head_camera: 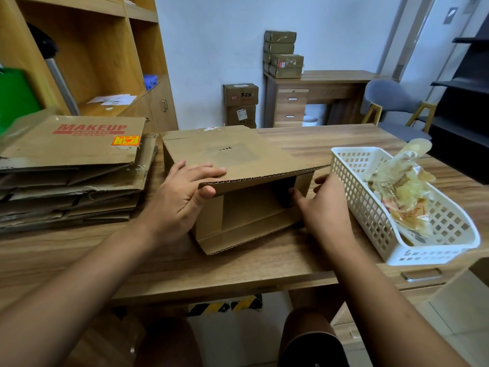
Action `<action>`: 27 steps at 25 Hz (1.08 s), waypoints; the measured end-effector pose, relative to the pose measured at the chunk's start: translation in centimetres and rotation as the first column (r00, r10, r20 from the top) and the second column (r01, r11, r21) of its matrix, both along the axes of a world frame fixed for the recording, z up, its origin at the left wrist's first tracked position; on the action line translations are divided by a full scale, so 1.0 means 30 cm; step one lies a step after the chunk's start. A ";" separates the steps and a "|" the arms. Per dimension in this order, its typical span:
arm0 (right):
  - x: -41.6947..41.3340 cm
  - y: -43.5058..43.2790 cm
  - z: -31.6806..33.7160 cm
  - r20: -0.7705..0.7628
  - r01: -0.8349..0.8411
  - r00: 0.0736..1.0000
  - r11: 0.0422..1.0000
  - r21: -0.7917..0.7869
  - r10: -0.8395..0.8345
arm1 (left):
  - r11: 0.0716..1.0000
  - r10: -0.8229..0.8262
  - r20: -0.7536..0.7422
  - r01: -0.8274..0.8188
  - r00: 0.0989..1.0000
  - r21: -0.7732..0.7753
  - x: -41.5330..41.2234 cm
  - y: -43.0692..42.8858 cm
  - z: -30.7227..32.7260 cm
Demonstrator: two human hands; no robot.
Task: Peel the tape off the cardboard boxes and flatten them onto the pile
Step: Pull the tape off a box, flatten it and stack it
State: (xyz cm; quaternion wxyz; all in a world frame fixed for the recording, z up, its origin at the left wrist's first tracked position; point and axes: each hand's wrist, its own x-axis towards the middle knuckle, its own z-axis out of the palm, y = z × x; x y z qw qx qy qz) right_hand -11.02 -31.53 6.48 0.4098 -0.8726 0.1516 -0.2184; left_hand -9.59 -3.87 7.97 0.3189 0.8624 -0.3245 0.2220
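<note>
While box (238, 154) sits centre frame on tabletop (164, 263), open end facing camera: left hand (182, 192) clamps top flap, thumb under, fingers over; right hand (325, 205) pinches right side flap. Cardboard looks light, stiff; grip opposite edges, shear flat. Pile (71, 165) left.

open box (238, 154) 1, 12 o'clock | pile (71, 165) 1, 9 o'clock | basket (362, 197) 1, 3 o'clock | left hand (182, 192), right hand (325, 205): 2
</note>
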 end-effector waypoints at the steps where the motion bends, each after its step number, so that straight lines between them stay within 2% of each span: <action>1: 0.005 -0.005 -0.002 -0.015 0.001 1.000 1.000 -0.019 -0.001 | 1.000 -0.003 -0.008 0.003 1.000 -0.007 0.001 0.002 0.001; 4: 0.006 -0.011 0.004 -0.050 -0.024 0.999 0.999 -0.032 0.022 | 1.000 -0.014 -0.017 0.014 1.000 0.006 0.000 0.000 0.005; 11: -0.021 -0.042 0.004 -0.066 -0.135 0.988 0.985 0.106 0.143 | 0.989 -0.048 -0.043 0.053 0.998 0.135 -0.004 0.020 -0.010; 15: -0.014 -0.079 -0.006 -0.034 -0.115 0.990 0.932 0.344 0.135 | 0.985 -0.045 -0.053 0.054 0.998 0.166 -0.008 0.025 -0.014; 19: 0.014 -0.096 -0.035 -0.025 -0.025 0.998 0.796 0.604 0.050 | 0.983 -0.064 -0.032 0.068 0.997 0.169 -0.010 0.045 -0.023; 21: 0.038 -0.100 -0.040 -0.008 -0.003 1.000 0.741 0.671 0.011 | 0.984 -0.057 -0.034 0.062 0.998 0.169 -0.010 0.046 -0.025; 22: 0.039 -0.094 -0.034 0.013 -0.003 1.000 0.730 0.683 -0.008 | 0.984 -0.053 -0.038 0.059 0.998 0.166 -0.010 0.043 -0.026; 24: 0.023 -0.081 -0.032 0.069 0.010 0.995 0.768 0.641 -0.071 | 0.986 -0.045 -0.037 0.050 0.998 0.160 -0.008 0.036 -0.028; 27: -0.039 -0.065 -0.054 0.199 0.059 0.970 0.928 0.367 -0.140 | 0.986 -0.028 -0.034 0.034 0.999 0.163 -0.006 0.029 -0.026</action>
